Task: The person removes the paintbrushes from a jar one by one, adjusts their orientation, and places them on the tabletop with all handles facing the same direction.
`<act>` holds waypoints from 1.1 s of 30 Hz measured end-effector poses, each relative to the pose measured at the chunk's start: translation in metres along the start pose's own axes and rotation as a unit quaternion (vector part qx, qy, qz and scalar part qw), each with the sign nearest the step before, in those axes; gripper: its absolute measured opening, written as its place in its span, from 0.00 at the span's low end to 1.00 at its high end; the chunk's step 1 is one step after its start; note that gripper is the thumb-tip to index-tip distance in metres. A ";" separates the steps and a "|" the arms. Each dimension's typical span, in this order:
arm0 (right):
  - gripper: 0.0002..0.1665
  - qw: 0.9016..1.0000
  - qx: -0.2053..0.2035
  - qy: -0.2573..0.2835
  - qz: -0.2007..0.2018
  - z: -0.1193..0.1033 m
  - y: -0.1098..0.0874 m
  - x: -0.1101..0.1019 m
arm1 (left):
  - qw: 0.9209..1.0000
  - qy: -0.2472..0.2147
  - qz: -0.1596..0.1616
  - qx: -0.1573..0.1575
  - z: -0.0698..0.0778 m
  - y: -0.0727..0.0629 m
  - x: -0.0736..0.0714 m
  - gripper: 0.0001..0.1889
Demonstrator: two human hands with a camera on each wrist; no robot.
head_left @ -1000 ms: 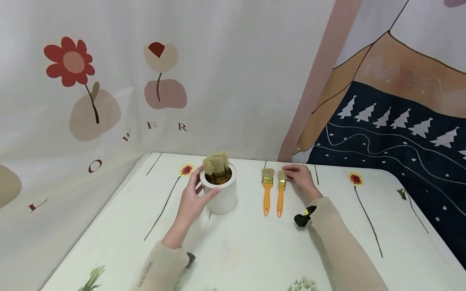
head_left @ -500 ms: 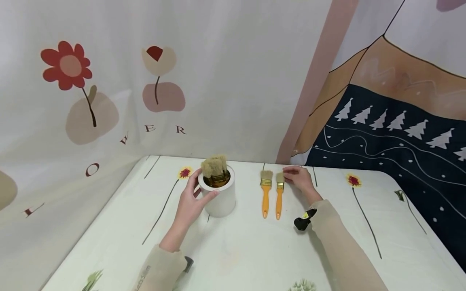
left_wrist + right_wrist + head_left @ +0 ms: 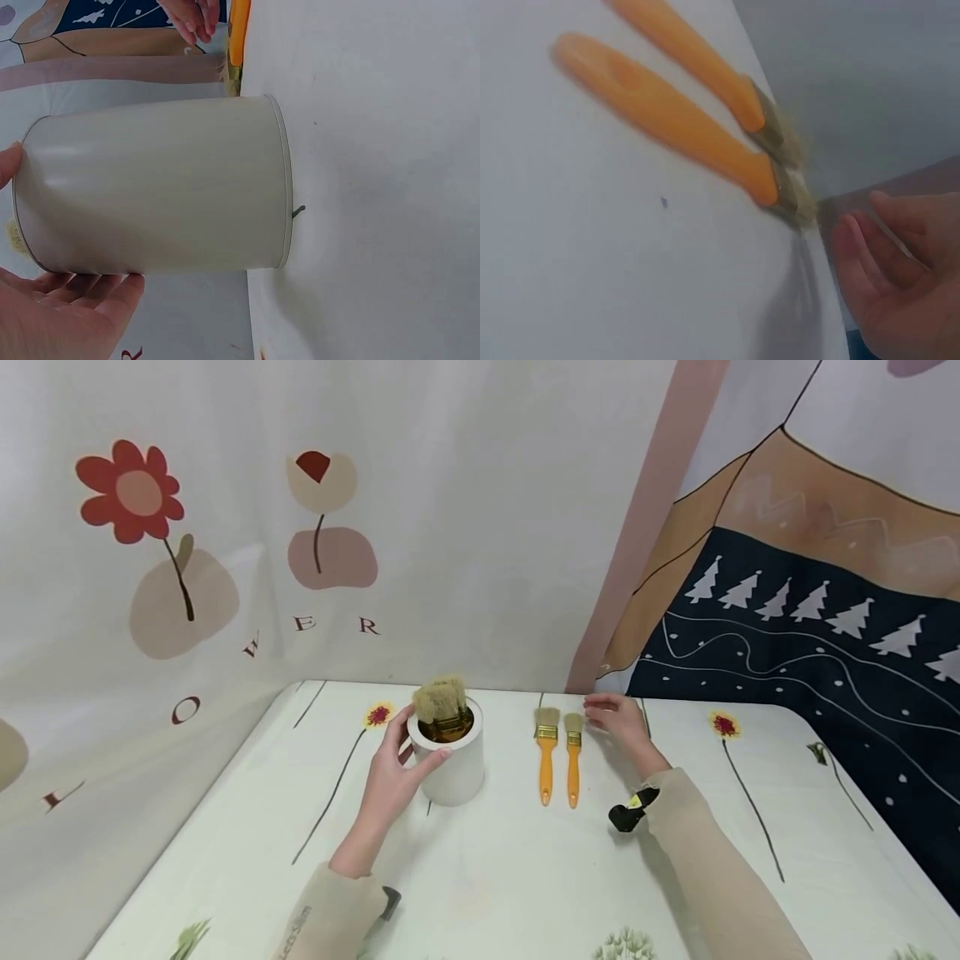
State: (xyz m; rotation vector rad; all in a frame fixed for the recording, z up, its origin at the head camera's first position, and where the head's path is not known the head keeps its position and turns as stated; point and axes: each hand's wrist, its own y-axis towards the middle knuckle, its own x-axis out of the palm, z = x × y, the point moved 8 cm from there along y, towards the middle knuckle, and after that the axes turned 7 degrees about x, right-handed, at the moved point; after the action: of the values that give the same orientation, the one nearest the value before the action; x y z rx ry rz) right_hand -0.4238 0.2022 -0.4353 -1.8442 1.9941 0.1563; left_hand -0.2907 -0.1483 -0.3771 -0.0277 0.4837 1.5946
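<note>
My left hand [image 3: 393,777] holds a white cylindrical canister [image 3: 457,777], fingers round its far left side and thumb near the front rim. Inside the canister stands a paintbrush [image 3: 441,700], its thick pale bristles up; the handle is hidden within. To the right, a wider paintbrush [image 3: 547,752] and a narrower paintbrush [image 3: 573,760] lie side by side on the table, orange handles towards me. Beside the narrower one's bristles is my right hand [image 3: 621,723], fingers loosely bent. The right wrist view shows that hand [image 3: 900,270] apart from the brushes, with nothing in it.
A white cloth with printed flowers covers the table [image 3: 495,877]. Behind it hangs a pale curtain [image 3: 480,527] with printed flowers and letters. At the right hangs a dark panel [image 3: 795,627] with white trees. A black wrist device [image 3: 628,812] sits at the right cuff.
My right hand has drawn slightly away from the narrower paintbrush's bristles, leaving a small gap. The left hand and canister stay in place; the head view has shifted a little.
</note>
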 end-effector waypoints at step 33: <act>0.19 0.972 -0.158 0.090 -0.150 -0.119 -0.097 0.082 | 1.000 0.002 0.003 -0.007 -0.002 0.001 0.000 0.44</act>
State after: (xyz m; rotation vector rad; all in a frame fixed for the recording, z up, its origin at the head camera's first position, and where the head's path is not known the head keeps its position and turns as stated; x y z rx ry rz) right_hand -0.3586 0.0725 -0.3386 -2.4160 1.8574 0.2360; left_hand -0.2920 -0.1489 -0.3790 -0.0398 0.4770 1.6037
